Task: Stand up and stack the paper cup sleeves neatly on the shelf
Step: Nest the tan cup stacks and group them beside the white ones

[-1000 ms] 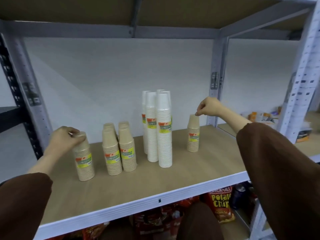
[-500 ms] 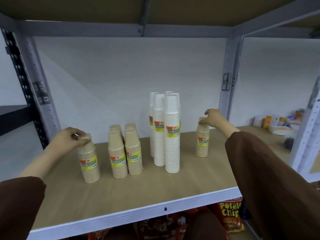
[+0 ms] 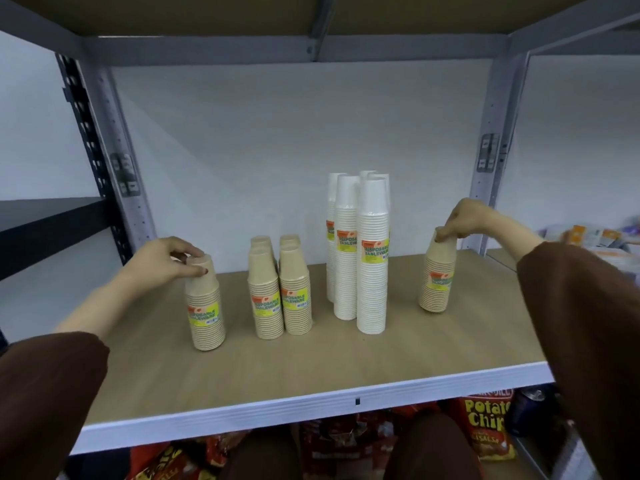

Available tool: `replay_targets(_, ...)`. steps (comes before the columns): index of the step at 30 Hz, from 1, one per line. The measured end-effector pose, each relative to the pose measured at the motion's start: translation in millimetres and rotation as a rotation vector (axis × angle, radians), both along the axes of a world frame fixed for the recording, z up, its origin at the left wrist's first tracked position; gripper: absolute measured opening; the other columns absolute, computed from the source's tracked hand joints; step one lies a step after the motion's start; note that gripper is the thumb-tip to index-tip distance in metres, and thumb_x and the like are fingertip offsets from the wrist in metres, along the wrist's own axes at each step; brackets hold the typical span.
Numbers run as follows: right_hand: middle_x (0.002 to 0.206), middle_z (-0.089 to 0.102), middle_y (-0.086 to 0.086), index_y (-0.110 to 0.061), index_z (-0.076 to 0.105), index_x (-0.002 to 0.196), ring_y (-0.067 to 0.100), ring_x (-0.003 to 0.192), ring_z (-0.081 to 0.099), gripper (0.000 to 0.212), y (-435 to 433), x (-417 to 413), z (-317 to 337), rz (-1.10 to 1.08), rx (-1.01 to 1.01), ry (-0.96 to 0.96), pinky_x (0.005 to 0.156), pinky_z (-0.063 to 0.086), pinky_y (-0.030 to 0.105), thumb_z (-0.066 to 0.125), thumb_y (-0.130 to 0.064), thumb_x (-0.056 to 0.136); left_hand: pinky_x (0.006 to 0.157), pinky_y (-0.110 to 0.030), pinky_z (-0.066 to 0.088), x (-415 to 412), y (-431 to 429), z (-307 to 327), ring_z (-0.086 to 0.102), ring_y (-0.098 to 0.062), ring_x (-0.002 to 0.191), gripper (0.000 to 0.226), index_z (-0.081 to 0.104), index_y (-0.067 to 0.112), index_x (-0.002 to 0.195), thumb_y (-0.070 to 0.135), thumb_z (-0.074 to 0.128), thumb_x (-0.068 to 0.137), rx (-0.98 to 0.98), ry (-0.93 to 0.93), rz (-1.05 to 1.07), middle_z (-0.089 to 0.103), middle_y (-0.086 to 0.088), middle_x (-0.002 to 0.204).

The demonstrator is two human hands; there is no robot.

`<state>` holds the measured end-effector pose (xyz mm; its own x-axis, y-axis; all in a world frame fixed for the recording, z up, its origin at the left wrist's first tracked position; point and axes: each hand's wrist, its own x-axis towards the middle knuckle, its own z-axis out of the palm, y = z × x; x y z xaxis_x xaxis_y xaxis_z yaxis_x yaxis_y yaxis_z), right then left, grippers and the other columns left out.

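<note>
On the wooden shelf (image 3: 242,375) stand several wrapped sleeves of paper cups. My left hand (image 3: 162,261) grips the top of a tan sleeve (image 3: 206,313) at the left, which stands upright. My right hand (image 3: 467,218) pinches the top of another tan sleeve (image 3: 438,282) at the right, tilted slightly. Between them stand several short tan sleeves (image 3: 280,292) in a tight cluster and several tall white sleeves (image 3: 360,254) grouped together, all with yellow labels.
Grey metal posts (image 3: 491,157) frame the shelf, with a board overhead and a white wall behind. Red snack bags, one a potato chip bag (image 3: 488,427), lie below the shelf. Packaged goods (image 3: 588,235) sit on the neighbouring shelf at right.
The view has drifted left and closer. My right hand settled onto the top of the right tan sleeve and now tips it slightly. My left hand keeps its hold on the left sleeve.
</note>
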<state>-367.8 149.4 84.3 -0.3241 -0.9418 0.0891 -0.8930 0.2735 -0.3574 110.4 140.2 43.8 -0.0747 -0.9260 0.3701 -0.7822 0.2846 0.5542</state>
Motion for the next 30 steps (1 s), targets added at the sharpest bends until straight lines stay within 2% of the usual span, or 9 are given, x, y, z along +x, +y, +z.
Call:
replay_targets(4,0.092,0.07,0.017,0.007,0.07,0.096,0.022,0.076,0.064,0.041,13,7,18,0.133,0.037,-0.029,0.078,0.054,0.031,0.076,-0.026,0.072,0.09,-0.037,0.046,-2,15,18,0.06,-0.025,0.096,0.022,0.071,0.015,0.091,0.013,0.078,0.071,0.111,-0.104,-0.099,0.067,-0.01,0.106)
replay_targets(10,0.078,0.067,0.006,-0.001,0.072,0.083,0.013,0.067,0.06,0.027,37,56,34,0.336,0.084,-0.058,0.057,0.047,0.017,0.078,-0.023,0.069,0.095,-0.036,0.044,-24,39,36,0.059,-0.027,0.101,0.021,0.072,0.013,0.091,0.008,0.077,0.071,0.132,-0.117,-0.248,0.066,-0.01,0.109)
replay_targets(14,0.068,0.067,-0.002,-0.012,0.071,0.067,0.007,0.058,0.059,0.019,46,98,38,0.414,0.065,-0.081,0.05,0.046,0.01,0.081,-0.026,0.064,0.078,-0.013,0.043,-39,47,42,0.056,-0.019,0.091,0.029,0.072,0.008,0.098,0.005,0.077,0.07,0.118,-0.104,-0.315,0.063,-0.006,0.101)
replay_targets(16,0.071,0.07,0.003,-0.009,0.072,0.067,0.01,0.06,0.061,0.025,45,120,34,0.447,0.038,-0.097,0.059,0.052,0.016,0.082,-0.03,0.06,0.072,-0.006,0.044,-44,47,43,0.057,-0.019,0.09,0.029,0.072,0.007,0.098,0.005,0.077,0.07,0.101,-0.079,-0.324,0.064,-0.006,0.101)
replay_targets(18,0.075,0.071,0.01,-0.002,0.074,0.076,0.013,0.058,0.061,0.038,41,143,29,0.445,0.006,-0.11,0.068,0.052,0.025,0.082,-0.034,0.057,0.08,-0.016,0.048,-49,46,41,0.059,-0.023,0.094,0.029,0.073,0.006,0.097,0.007,0.078,0.069,0.067,-0.067,-0.312,0.066,-0.011,0.104)
replay_targets(21,0.059,0.066,0.004,-0.004,0.067,0.068,0.007,0.047,0.057,0.035,33,175,18,0.421,-0.012,-0.107,0.049,0.046,0.017,0.082,-0.035,0.059,0.091,-0.034,0.047,-57,43,35,0.06,-0.028,0.097,0.03,0.073,0.006,0.095,0.011,0.08,0.067,0.03,-0.071,-0.266,0.067,-0.014,0.108)
replay_targets(26,0.028,0.052,-0.008,-0.012,0.05,0.055,0.007,0.042,0.054,0.039,18,216,2,0.403,-0.01,-0.102,0.04,0.039,0.016,0.082,-0.032,0.06,0.074,-0.021,0.047,-67,32,21,0.056,-0.012,0.073,0.031,0.075,0.007,0.093,0.014,0.083,0.064,-0.006,-0.069,-0.222,0.07,-0.014,0.097)
replay_targets(28,0.016,0.042,-0.009,-0.012,0.046,0.054,0.008,0.042,0.052,0.042,16,228,-2,0.395,-0.006,-0.085,0.038,0.034,0.018,0.082,-0.034,0.06,0.055,-0.001,0.04,-68,29,17,0.053,0.001,0.064,0.03,0.075,0.009,0.09,0.018,0.083,0.063,-0.005,-0.053,-0.201,0.067,-0.003,0.082)
replay_targets(30,0.014,0.039,-0.009,-0.013,0.043,0.054,0.009,0.042,0.05,0.045,15,236,-4,0.398,-0.013,-0.072,0.038,0.032,0.02,0.082,-0.034,0.06,0.049,0.004,0.036,-70,28,14,0.051,0.005,0.061,0.03,0.076,0.01,0.089,0.019,0.083,0.062,-0.009,-0.034,-0.191,0.06,0.01,0.068)
